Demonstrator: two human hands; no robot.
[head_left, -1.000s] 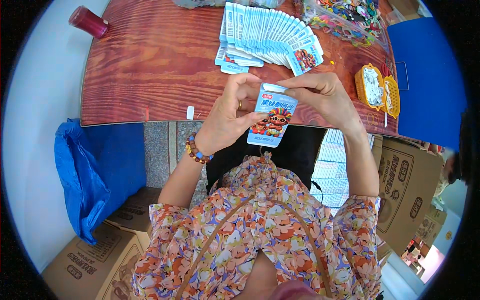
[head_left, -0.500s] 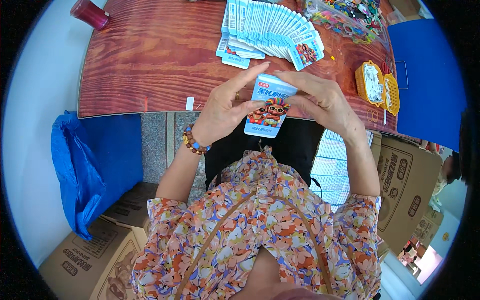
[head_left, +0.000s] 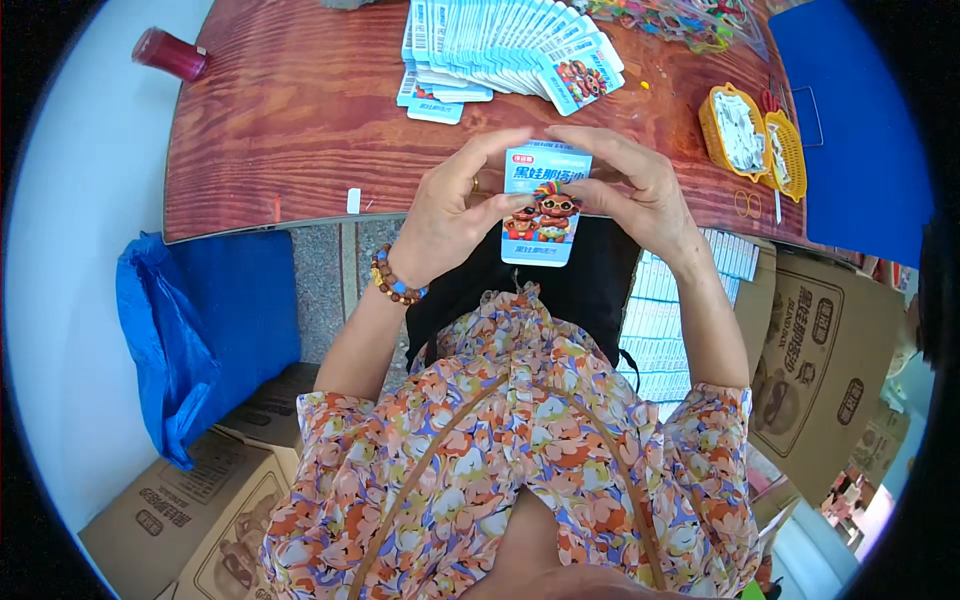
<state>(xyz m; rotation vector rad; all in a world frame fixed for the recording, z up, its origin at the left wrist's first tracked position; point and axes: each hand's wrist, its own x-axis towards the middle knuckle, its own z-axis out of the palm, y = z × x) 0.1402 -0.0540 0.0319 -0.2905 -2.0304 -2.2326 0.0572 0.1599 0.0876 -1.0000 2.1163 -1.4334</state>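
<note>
Between my two hands a small light-blue printed carton [head_left: 538, 248] with cartoon figures stands out over the table's near edge. My left hand [head_left: 440, 220] grips its left side, thumb across the printed front and fingers at the top edge. On the right side my right hand [head_left: 648, 205] pinches it the same way, with the thumb near the figures. The back of the carton is hidden. Beyond the hands, a fanned pile of matching flat cartons [head_left: 490, 60] lies on the table.
The wood-grain table [head_left: 290, 130] carries a dark red cup [head_left: 170, 54], yellow baskets [head_left: 712, 130] of small white packets, red scissors [head_left: 769, 100] and a heap of colourful small items [head_left: 690, 22]. White-blue boxes [head_left: 670, 340] fill a carton at right. Cardboard boxes [head_left: 815, 350] and a blue bag [head_left: 165, 340] flank me.
The view has shifted slightly, so the table things sit further left or higher. Both hands keep hold of the carton, which now looks more upright and less tilted.
</note>
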